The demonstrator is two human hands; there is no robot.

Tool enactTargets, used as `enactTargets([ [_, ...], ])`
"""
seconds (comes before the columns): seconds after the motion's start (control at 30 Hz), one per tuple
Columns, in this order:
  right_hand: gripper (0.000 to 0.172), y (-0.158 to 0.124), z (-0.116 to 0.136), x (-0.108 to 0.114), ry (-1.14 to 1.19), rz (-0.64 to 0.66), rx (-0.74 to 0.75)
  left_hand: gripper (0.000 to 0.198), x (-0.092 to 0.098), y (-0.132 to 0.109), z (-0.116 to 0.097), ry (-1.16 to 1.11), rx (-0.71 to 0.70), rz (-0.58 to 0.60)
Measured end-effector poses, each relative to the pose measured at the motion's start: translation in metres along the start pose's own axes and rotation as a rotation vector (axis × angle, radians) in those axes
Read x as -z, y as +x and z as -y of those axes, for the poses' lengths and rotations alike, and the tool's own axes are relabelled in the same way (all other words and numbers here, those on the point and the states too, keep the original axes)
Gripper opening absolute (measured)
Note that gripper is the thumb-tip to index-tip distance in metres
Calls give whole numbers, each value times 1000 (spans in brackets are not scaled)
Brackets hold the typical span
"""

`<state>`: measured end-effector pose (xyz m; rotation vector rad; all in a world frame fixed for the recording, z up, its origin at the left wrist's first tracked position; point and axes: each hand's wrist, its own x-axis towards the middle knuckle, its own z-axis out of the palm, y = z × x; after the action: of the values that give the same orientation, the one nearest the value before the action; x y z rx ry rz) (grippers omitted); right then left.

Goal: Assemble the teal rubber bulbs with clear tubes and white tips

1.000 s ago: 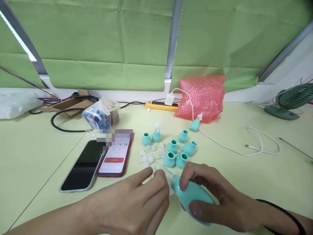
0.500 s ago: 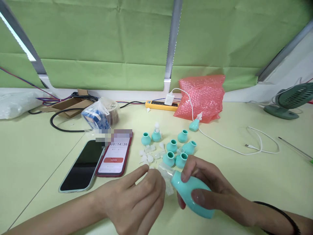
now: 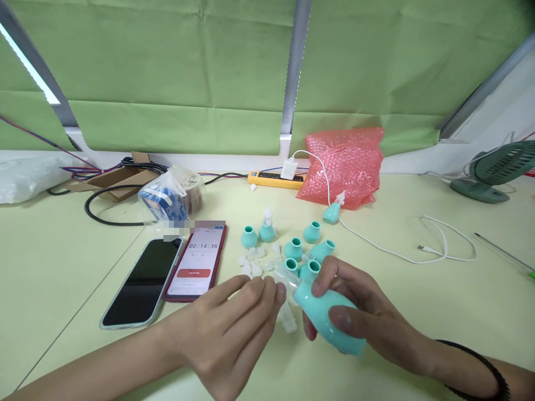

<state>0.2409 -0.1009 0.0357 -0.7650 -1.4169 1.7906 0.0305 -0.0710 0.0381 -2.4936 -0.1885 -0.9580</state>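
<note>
indoors: pale table, green blinds; right fingers clasp bulb; left fingers: hold unclear.

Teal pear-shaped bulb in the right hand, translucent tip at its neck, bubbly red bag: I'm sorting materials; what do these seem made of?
Teal pear-shaped bulb: smooth, glossy, probably plastic, judging by sharp highlights; rubber remains possible.
Translucent narrow tip: shiny; its see-through look suggests plastic or silicone.
Bubbly red bag: likely thin, shiny plastic bubble wrap, given its pimpled, wrinkled surface.

Large bulb — smooth, glossy, plastic-looking; bubble-wrap bag — shiny, bumpy plastic; tabletop smooth, matt.
</note>
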Motion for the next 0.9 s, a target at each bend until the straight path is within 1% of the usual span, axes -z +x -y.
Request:
enactTargets([
  [0.03, 23, 0, -2, 0, 17, -13, 6, 25, 0, 0, 0, -7, 20, -4],
  [0.1, 22, 0, -4, 0, 45, -49, 19, 22, 0, 1, 1, -51, 128, -5],
  [0.2, 20, 1, -3, 2, 68, -181, 95, 13, 1, 7, 2, -184, 299, -46],
  [0.27, 18, 3, -1, 5, 77, -253, 142, 11, -1, 10, 4, -253, 377, -86],
  [0.33, 17, 5, 1, 7, 66, -259, 157, 11, -7, 9, 8, -282, 459, -81],
  [0.4, 18, 5, 0, 9, 34, -215, 139, 9, -16, 5, 14, -311, 562, 0],
  [0.53, 19, 4, -3, 11, -18, -129, 76, 16, -33, -9, 25, -411, 812, 272],
  [0.6, 20, 5, -4, 12, -34, -102, 53, 20, -35, -11, 26, -443, 898, 340],
  [0.63, 21, 5, -4, 11, -55, -82, 31, 22, -34, -10, 25, -460, 927, 342],
  [0.73, 20, 6, -5, 7, -209, -8, -62, 25, -24, -2, 18, -543, 948, 325],
  [0.77, 21, 7, -6, 5, -294, 10, -76, 27, -20, 2, 15, -586, 920, 359],
  [0.83, 23, 7, -7, 0, -469, 37, -57, 30, -12, 9, 6, -648, 823, 487],
  [0.9, 22, 6, -8, -5, -571, 82, -23, 33, -8, 12, -2, -653, 682, 615],
])
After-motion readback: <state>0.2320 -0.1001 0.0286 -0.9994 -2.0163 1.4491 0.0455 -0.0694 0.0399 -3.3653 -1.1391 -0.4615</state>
